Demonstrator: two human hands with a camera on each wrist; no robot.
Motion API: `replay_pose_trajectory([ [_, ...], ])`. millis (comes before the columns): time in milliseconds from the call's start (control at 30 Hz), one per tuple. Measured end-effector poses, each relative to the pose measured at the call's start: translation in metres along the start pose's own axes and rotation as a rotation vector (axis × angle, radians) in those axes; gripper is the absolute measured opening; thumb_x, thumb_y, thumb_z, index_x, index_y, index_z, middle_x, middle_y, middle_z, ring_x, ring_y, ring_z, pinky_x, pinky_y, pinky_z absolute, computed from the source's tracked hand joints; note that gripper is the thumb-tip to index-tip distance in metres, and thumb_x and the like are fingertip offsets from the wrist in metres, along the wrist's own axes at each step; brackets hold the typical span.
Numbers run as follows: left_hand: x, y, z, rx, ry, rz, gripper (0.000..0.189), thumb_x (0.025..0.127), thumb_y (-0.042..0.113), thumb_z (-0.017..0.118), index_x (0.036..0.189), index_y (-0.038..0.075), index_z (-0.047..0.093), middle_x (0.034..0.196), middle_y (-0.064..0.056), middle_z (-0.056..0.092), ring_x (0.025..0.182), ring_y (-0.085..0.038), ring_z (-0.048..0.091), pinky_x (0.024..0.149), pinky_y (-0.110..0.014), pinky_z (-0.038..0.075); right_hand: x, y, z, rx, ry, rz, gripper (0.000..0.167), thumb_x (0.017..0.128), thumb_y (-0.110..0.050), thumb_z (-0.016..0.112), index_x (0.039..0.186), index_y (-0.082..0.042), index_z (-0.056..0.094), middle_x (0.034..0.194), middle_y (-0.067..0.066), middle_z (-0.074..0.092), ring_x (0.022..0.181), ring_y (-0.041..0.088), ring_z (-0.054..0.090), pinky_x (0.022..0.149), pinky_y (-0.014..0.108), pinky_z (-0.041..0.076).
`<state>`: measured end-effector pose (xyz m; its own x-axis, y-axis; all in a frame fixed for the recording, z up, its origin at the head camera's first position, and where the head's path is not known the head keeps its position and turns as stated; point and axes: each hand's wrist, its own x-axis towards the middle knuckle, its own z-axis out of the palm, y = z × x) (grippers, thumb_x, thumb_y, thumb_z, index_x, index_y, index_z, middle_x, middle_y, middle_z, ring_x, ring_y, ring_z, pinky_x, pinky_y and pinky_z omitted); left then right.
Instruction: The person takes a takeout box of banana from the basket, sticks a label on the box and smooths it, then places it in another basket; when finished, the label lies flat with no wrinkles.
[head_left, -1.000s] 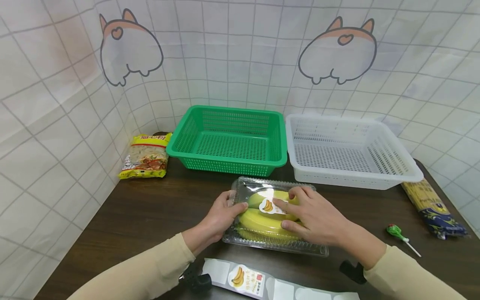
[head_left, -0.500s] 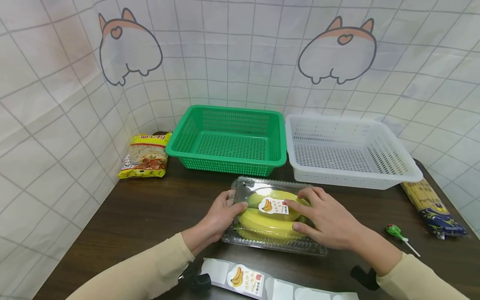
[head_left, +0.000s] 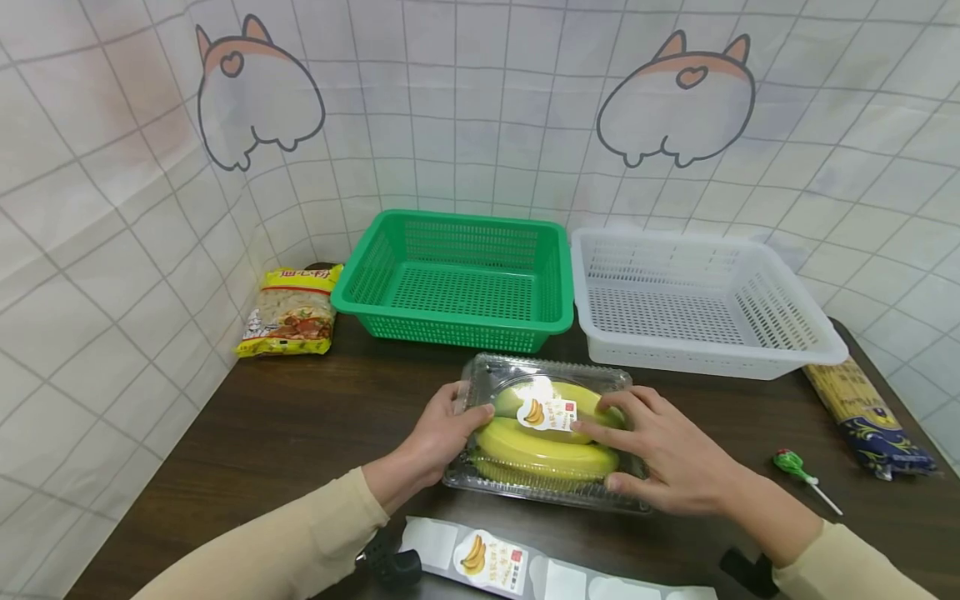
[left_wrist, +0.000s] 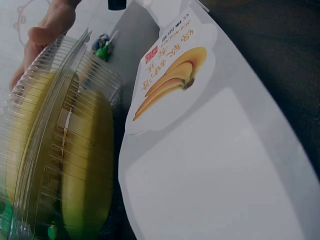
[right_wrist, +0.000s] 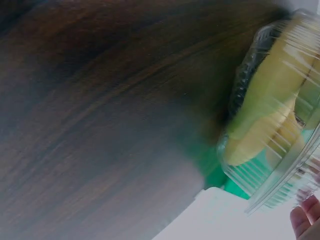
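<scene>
A clear plastic clamshell box (head_left: 551, 497) lies on the dark wooden table, with yellow bananas (head_left: 542, 450) inside. On its lid sits a white banana-picture label (head_left: 546, 412). My left hand (head_left: 435, 435) grips the box's left side, thumb on top. My right hand (head_left: 671, 458) rests its loosely bent fingers on the lid's right part, the index fingertip at the label's right edge. The right wrist view shows right-hand fingertips (right_wrist: 300, 220) beside the box's edge. In front of the box lies a strip of sticker backing paper (head_left: 442, 543) bearing one printed banana label (left_wrist: 172, 80).
A green basket (head_left: 457, 329) and a white basket (head_left: 697, 357) stand along the back. A yellow food packet (head_left: 292, 312) lies at the left. At the right are a green-wrapped lollipop (head_left: 789, 462) and a blue-and-yellow pasta packet (head_left: 870, 421).
My right hand has slid rightward across the lid, off the label's face to its right edge. The left hand keeps its hold on the box, which stays in place.
</scene>
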<state>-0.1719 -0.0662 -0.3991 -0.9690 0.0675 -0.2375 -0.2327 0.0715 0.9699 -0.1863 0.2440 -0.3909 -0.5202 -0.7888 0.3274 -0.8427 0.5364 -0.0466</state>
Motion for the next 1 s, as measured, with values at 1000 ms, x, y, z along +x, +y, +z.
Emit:
replay_pose_trajectory([
  [1000, 0.001, 0.001, -0.001, 0.06, -0.009, -0.02, 0.064, 0.101, 0.015, 0.059, 0.153, -0.008, 0.029, 0.131, -0.025, 0.057, 0.09, -0.015, 0.059, 0.078, -0.026, 0.051, 0.039, -0.018, 0.002, -0.016, -0.129, -0.044, 0.056, 0.1, -0.068, 0.042, 0.15, -0.044, 0.049, 0.139, 0.006, 0.052, 0.127, 0.032, 0.047, 0.096, 0.054, 0.048],
])
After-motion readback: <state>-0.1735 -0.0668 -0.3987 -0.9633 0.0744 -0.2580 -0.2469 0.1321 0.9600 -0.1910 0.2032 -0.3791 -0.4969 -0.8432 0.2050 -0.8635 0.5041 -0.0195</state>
